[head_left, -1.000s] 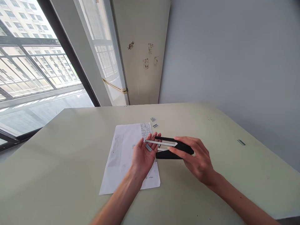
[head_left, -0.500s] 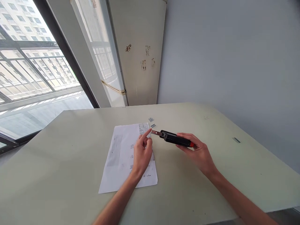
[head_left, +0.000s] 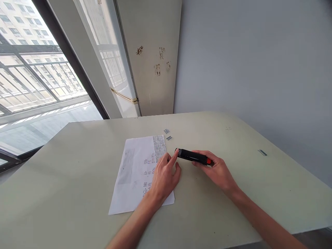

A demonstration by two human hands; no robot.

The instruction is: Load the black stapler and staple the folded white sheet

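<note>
A black stapler (head_left: 193, 156) with a red piece at its rear end is gripped in my right hand (head_left: 216, 169), fingers and thumb around that rear part. It is held over the table, its front pointing left. My left hand (head_left: 164, 178) is above the right side of a printed paper sheet (head_left: 127, 193). Its index fingertip touches the stapler's front end, while the thumb stands apart and the other fingers are partly bent. No metal strip sticks out of the stapler's front.
Small strips of staples (head_left: 169, 138) lie past the sheet's top right corner, and another strip (head_left: 263, 152) is far right on the pale table (head_left: 64, 180). Behind the table stand a white refrigerator (head_left: 150, 86) and a grey wall (head_left: 246, 62). A window (head_left: 31, 69) is at left.
The metal strip that stuck out of the stapler's front has gone inside it. My left hand has moved right, following with its index finger to the stapler's end.
</note>
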